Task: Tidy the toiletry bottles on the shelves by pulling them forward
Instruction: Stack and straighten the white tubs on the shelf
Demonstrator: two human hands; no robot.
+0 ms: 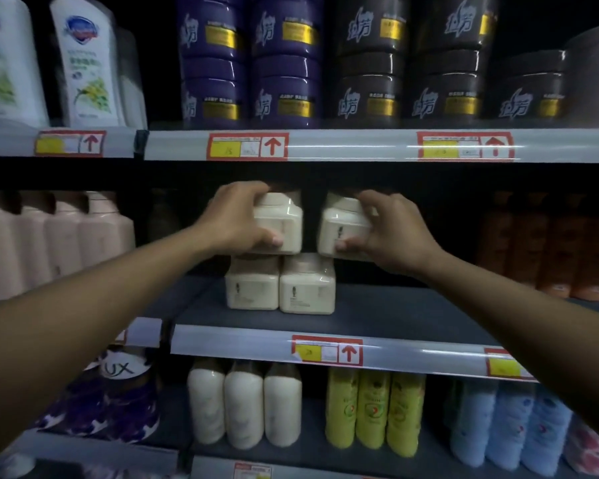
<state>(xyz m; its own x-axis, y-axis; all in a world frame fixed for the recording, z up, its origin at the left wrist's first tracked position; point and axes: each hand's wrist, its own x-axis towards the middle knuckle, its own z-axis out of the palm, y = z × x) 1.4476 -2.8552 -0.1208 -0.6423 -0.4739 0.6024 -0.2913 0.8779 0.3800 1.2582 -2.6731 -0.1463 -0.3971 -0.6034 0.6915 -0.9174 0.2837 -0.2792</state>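
On the middle shelf (395, 305) two cream square jars stand side by side, the left one (251, 288) and the right one (306, 288). My left hand (237, 216) grips a third cream jar (284, 219) that sits on top of them, fingers over its top and thumb under its front. My right hand (391, 226) grips another cream jar (339, 226) in the air just to the right, clear of the shelf floor, thumb at its lower front edge.
Pink bottles (49, 236) fill the middle shelf's left side and orange bottles (550, 243) its right. Purple jars (249, 60) and dark jars (412, 60) stand on the shelf above. Below are white bottles (242, 406), yellow bottles (374, 409) and blue bottles (509, 426).
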